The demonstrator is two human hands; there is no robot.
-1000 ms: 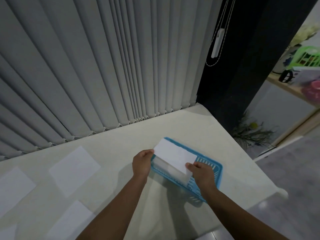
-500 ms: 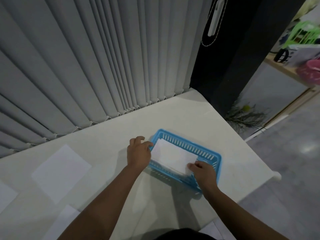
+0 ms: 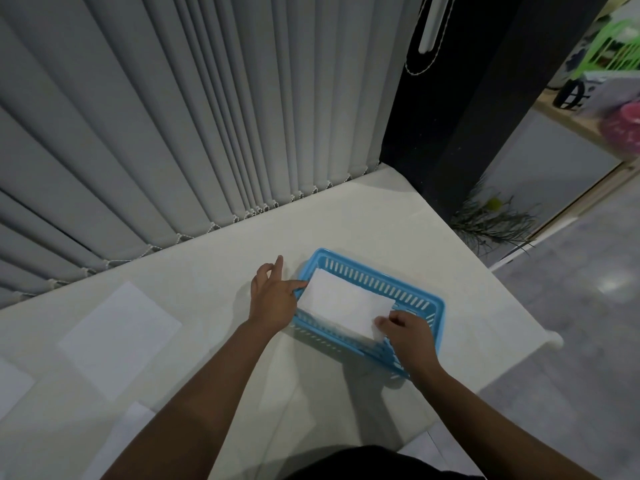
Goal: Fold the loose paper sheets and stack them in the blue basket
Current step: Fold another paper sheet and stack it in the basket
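The blue basket (image 3: 381, 276) sits on the white table toward its right side. A folded white paper sheet (image 3: 341, 303) lies inside it, on top of other folded paper. My left hand (image 3: 273, 297) is at the basket's left end, one straight finger touching the sheet's left corner and the other fingers lifted. At the basket's near right corner, my right hand (image 3: 407, 329) pinches the sheet's right corner with curled fingers.
Loose flat sheets lie on the table (image 3: 214, 271) to the left: one large sheet (image 3: 121, 337), one at the left edge (image 3: 12, 382), one near the front (image 3: 117, 441). Vertical blinds (image 3: 173, 116) hang behind. The table's right edge drops to the floor.
Both hands lowered the folded sheet from above the basket down into it. My left hand has loosened its grip and spread its fingers; the camera view tilted slightly.
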